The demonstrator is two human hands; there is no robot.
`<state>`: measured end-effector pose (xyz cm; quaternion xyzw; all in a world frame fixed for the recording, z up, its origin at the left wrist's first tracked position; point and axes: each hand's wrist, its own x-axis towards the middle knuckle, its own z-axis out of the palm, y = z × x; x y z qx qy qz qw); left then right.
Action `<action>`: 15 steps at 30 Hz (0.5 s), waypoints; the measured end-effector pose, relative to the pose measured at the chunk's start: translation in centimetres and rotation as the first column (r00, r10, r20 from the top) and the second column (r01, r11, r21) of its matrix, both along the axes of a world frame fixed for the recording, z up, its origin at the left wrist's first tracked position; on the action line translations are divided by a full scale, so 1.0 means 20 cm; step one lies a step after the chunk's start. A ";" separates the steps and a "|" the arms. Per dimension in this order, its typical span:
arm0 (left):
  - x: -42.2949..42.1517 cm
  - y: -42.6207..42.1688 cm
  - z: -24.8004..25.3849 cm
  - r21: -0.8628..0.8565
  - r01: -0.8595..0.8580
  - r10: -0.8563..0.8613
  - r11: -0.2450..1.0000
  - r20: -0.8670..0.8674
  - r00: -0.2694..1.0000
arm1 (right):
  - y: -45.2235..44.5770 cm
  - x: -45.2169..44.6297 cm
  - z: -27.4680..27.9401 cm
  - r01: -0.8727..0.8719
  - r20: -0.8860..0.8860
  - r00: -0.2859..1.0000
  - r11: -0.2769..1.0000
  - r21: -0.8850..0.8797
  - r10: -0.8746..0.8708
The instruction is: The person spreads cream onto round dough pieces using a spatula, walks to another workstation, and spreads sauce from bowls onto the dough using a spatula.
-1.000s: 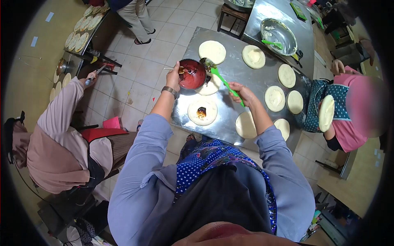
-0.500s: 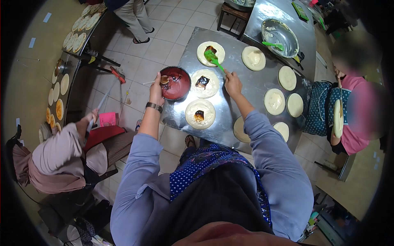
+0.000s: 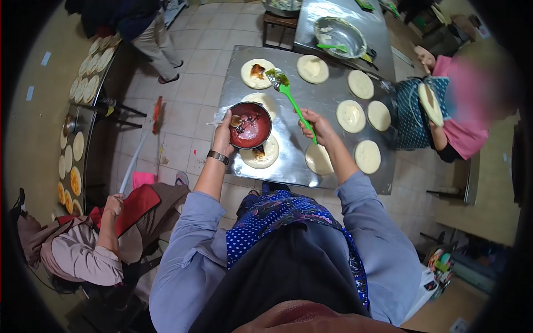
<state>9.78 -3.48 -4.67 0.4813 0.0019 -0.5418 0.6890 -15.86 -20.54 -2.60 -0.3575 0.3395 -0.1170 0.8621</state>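
Observation:
My left hand [image 3: 224,135] is closed on the rim of a red bowl [image 3: 252,125] with dark sauce smears and a small spoon inside. The bowl hangs over the metal table [image 3: 288,161], partly covering two dough rounds. In my right hand [image 3: 317,126] is the handle of a green spatula [image 3: 294,105], its blade coated in dark sauce. That blade is beside the upper left dough round [image 3: 256,74], which bears a dark patch. Below the bowl, another round [image 3: 261,155] also shows dark sauce. Several pale rounds lie to the right, among them one with cream [image 3: 351,116].
A large metal bowl [image 3: 340,38] with a green spatula stands on the farther table. At the right, a person in pink [image 3: 461,105] holds a round. A seated person [image 3: 83,250] at the left holds a long stick. Someone stands at the upper left [image 3: 150,44].
The spatula has lifted off the upper left round and moved beside it. My left hand and the red bowl have come right, over the lower rounds. The view has shifted.

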 end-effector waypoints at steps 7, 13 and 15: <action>-0.35 -0.19 -0.19 0.009 0.204 -0.202 0.979 -0.091 0.975 | 0.40 -0.51 0.13 0.122 -0.030 0.992 0.989 0.087 -0.120; -0.58 -0.40 -0.41 0.054 0.070 -0.066 0.996 -0.083 0.994 | 0.59 -0.74 0.16 0.203 -0.107 0.976 0.973 0.114 -0.191; -0.66 -0.47 -0.45 0.071 0.049 -0.041 0.996 -0.106 0.994 | 0.58 -0.77 0.17 0.220 -0.125 0.971 0.965 0.140 -0.203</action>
